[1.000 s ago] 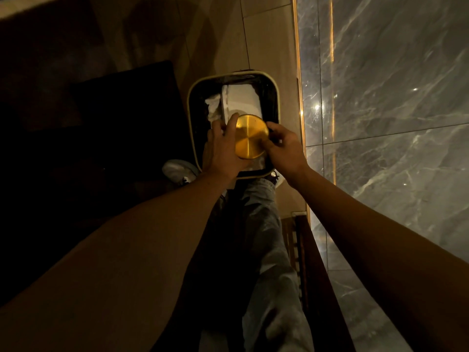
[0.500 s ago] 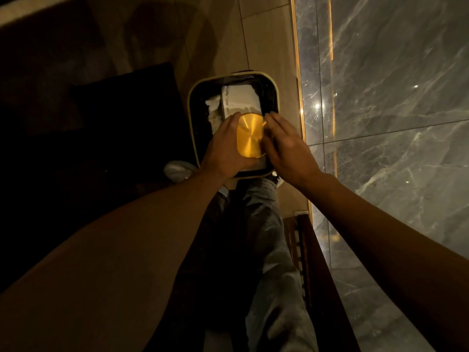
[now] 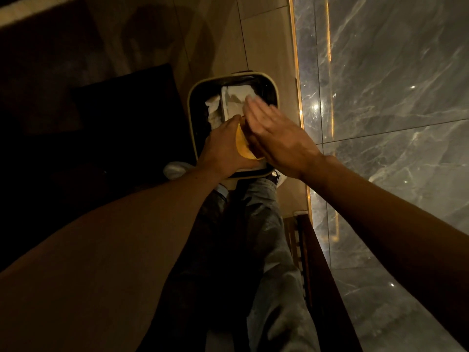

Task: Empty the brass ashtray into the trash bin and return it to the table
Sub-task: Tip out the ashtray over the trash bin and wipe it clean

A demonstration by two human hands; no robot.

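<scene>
Both hands are over the bin (image 3: 232,77): my left hand (image 3: 223,148) grips the ashtray (image 3: 241,146), tipped on edge above the opening, my right hand (image 3: 274,133) lies flat and empty against it, so taps should stay light and inside the rim.

Both forearms bare to the frame's edge, no sleeves, watch or rings visible on the left hand (image 3: 223,148) or the right hand (image 3: 276,141). Legs in faded grey-blue jeans (image 3: 269,250), creased and mottled along the shin. Pale, whitish shoe (image 3: 175,170) on one foot, a darker laced shoe (image 3: 275,177) just showing on the other.
</scene>
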